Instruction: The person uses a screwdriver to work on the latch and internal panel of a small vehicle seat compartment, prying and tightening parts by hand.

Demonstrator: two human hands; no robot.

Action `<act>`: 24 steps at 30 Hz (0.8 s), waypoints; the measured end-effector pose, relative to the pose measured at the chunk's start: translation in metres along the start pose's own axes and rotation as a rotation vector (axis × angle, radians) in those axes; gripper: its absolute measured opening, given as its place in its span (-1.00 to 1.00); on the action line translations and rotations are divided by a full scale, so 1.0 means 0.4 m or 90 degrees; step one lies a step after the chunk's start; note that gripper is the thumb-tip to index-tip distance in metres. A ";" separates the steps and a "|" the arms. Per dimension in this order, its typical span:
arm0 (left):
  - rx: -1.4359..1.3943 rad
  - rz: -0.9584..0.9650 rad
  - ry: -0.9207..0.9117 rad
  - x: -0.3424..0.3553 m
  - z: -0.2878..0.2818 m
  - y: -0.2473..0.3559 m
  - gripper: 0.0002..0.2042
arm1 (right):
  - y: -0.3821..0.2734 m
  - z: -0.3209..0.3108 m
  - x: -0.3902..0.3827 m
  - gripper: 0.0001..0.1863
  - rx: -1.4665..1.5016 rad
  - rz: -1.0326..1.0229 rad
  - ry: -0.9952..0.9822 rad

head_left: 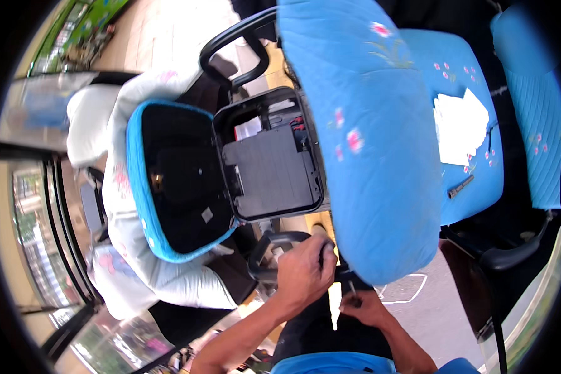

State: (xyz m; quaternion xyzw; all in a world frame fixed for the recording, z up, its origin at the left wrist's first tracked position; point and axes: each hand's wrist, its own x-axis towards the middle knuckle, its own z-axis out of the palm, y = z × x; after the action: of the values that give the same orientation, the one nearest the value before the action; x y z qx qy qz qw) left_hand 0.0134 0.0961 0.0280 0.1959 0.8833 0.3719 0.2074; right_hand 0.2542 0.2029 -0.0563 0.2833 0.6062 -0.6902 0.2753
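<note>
My left hand (305, 268) is closed around the end of a black looped armrest (265, 265), just below a blue seat back with a flower pattern (380, 143). My right hand (363, 308) is lower and to the right, its fingers pinched together by the seat back's lower end. A thin, pale rod-like shape shows just above those fingertips; I cannot make out what it is. Left of the seat back, a black storage box (271, 162) stands uncovered, its blue-rimmed lid (181, 181) swung over to the left.
White papers (460, 128) and a dark tubular tool (460, 186) lie on a blue seat (455, 68) at the right. A second black armrest (234, 50) rises above the box. White flowered cushions (131, 243) stand at the left. Another black armrest (511, 252) is at lower right.
</note>
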 end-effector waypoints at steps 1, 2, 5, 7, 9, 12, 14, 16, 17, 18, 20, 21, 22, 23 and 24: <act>-0.009 0.011 0.028 -0.005 -0.004 -0.001 -0.92 | -0.084 -0.003 -0.051 -0.80 -0.036 0.033 -0.073; -0.027 0.023 0.044 -0.009 -0.007 0.001 -0.92 | -0.152 -0.007 -0.090 -0.80 -0.057 0.025 -0.103; -0.070 0.031 0.078 -0.014 -0.002 0.008 -0.92 | -0.363 -0.023 -0.165 -0.82 -0.033 -0.050 -0.139; -0.125 0.029 0.125 -0.036 -0.008 0.003 -0.91 | -0.511 -0.034 -0.154 -0.85 -0.067 -0.120 -0.150; -0.230 -0.018 0.122 -0.054 -0.013 -0.008 -0.88 | -0.633 -0.031 -0.109 -0.85 -0.105 -0.175 -0.091; -0.424 -0.068 0.199 -0.084 -0.026 -0.068 -0.83 | -0.789 0.031 0.016 -0.86 -0.210 -0.247 -0.065; -0.605 -0.090 0.237 -0.076 -0.056 -0.064 -0.78 | -0.877 0.071 0.064 -0.88 -0.277 -0.275 -0.066; -0.796 -0.079 0.239 -0.065 -0.128 -0.057 -0.74 | -0.919 0.097 0.122 -0.90 -0.314 -0.320 -0.089; -0.885 -0.024 0.242 -0.058 -0.156 -0.065 -0.72 | -0.934 0.114 0.151 -0.90 -0.347 -0.359 -0.107; -0.913 0.004 0.245 -0.059 -0.179 -0.071 -0.71 | -0.932 0.126 0.179 -0.90 -0.447 -0.434 -0.093; -0.880 -0.005 0.257 -0.059 -0.211 -0.083 -0.73 | -0.917 0.149 0.206 -0.90 -0.474 -0.441 -0.091; -0.857 0.003 0.261 -0.057 -0.212 -0.094 -0.72 | -0.910 0.160 0.217 -0.90 -0.491 -0.448 -0.072; -0.917 -0.003 0.243 -0.058 -0.203 -0.105 -0.74 | -0.905 0.168 0.207 -0.90 -0.482 -0.410 -0.052; -0.928 -0.006 0.243 -0.061 -0.193 -0.109 -0.76 | -0.893 0.174 0.206 -0.90 -0.490 -0.409 -0.062; -0.962 -0.020 0.246 -0.066 -0.187 -0.113 -0.76 | -0.882 0.176 0.206 -0.91 -0.475 -0.408 -0.064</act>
State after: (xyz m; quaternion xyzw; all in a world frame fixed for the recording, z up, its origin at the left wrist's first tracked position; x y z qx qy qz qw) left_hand -0.0112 0.0106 0.0481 -0.0792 0.4131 0.8976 0.1320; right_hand -0.0619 0.1698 0.1313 -0.0688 0.8545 -0.4891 0.1611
